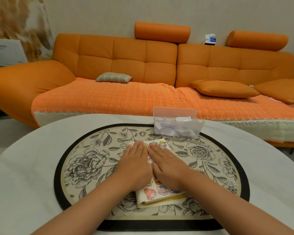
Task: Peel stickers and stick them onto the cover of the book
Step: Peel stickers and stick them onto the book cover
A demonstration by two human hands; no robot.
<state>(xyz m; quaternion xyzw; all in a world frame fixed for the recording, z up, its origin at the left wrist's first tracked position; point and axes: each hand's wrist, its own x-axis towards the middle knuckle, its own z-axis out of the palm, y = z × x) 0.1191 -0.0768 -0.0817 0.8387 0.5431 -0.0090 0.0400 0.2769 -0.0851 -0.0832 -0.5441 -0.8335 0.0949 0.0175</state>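
Book on floral mat, left hand, right hand pressing flat, fingers straight.

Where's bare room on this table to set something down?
Free: floral mat left of the left hand, up to its black border; mat right of the right hand, nearer than the clear box; white tabletop either side. Crowded: centre, both hands on the book, box just beyond.
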